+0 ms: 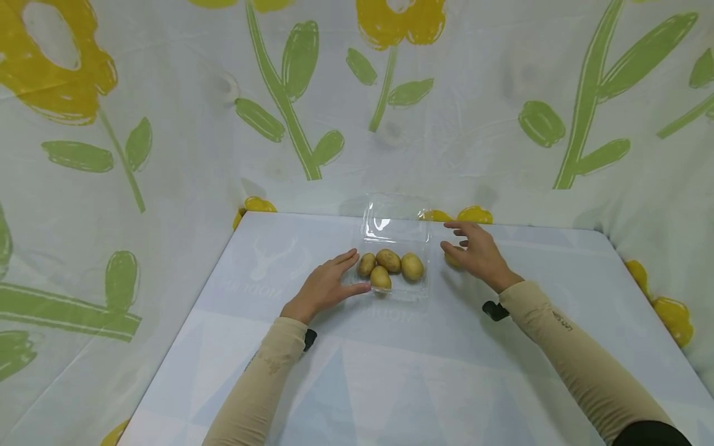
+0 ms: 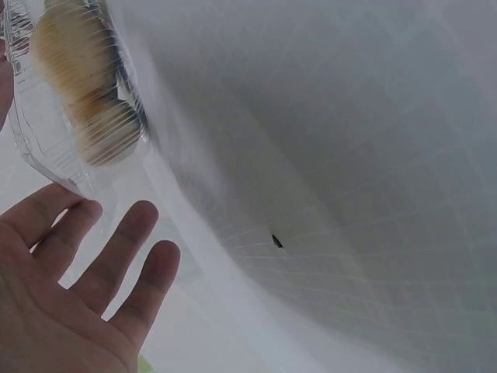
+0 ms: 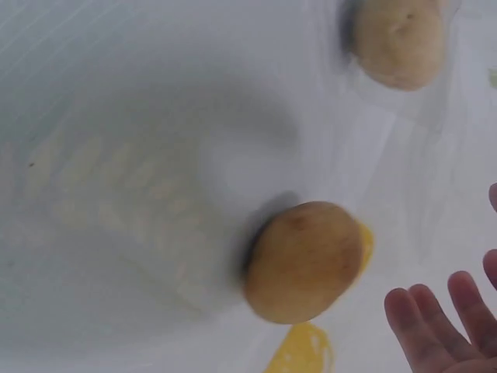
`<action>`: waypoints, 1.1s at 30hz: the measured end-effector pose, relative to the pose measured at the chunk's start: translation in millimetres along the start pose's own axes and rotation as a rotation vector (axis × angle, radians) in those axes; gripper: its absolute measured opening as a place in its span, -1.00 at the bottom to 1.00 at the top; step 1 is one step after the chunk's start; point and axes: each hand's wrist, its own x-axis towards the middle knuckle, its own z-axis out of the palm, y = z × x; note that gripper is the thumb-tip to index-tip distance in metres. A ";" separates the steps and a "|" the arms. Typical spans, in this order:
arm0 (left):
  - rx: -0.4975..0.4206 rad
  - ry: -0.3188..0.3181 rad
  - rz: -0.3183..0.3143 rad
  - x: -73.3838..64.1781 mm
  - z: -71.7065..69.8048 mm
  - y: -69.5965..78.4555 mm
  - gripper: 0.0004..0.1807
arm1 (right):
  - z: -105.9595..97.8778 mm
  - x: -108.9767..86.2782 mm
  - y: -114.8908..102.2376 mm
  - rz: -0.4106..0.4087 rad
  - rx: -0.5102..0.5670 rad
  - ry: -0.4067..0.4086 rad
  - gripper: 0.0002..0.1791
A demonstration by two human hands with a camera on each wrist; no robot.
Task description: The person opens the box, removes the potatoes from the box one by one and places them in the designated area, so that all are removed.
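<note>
Several potatoes (image 1: 412,267) lie in the base of a clear plastic clamshell box (image 1: 428,282), whose lid (image 1: 397,218) stands raised at the back. Along the box's left side is my left hand (image 1: 323,287), its fingers extended and the thumb at the front left corner. In the left wrist view its fingertips meet the clear wall or come very close to it. To the right of the box, my right hand (image 1: 481,255) hovers with spread fingers over a single potato (image 3: 304,263) on the table. A gap separates fingers and potato in the right wrist view.
A pale table (image 1: 368,384) with faint triangle prints carries everything. Its back edge meets a white curtain (image 1: 446,155) patterned with yellow flowers and green leaves, which also hangs along both sides. The raised lid stands close to that back edge.
</note>
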 end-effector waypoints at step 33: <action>-0.013 0.026 0.023 -1.5 0.6 -1.1 0.00 | 34.2 0.3 -72.4 -0.027 0.107 -0.215 -0.48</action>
